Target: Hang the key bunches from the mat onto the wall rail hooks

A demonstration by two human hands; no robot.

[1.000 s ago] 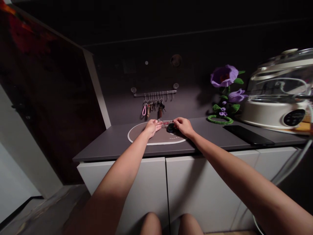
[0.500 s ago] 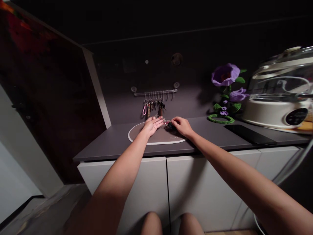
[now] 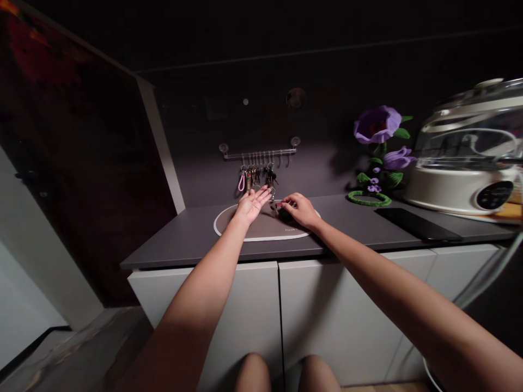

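Observation:
My left hand (image 3: 252, 206) is held palm up above the oval mat (image 3: 261, 231), its fingers stretched out toward the wall. A metal key ring (image 3: 273, 192) shows right at its fingertips; whether the fingers grip it I cannot tell. My right hand (image 3: 300, 209) is closed in a pinch, palm down, on a small bunch of keys (image 3: 274, 206) with a bit of red on it. Part of this bunch is hidden by the fingers and shadow. Behind the hands, several key sets (image 3: 256, 174) hang from hooks on a clear wall rail (image 3: 261, 155), one with a pink strap (image 3: 241, 182).
A black phone (image 3: 419, 224) lies on the dark counter (image 3: 171, 237) to the right. Behind it stand a purple felt flower (image 3: 376, 126) on a green ring base and a white appliance (image 3: 453, 188) with a clear cover. White cabinet doors (image 3: 241, 305) are below.
My left hand has moved slightly up toward the hanging keys, its palm more exposed. My right hand has shifted a little left, and the keys at its fingertips show more clearly.

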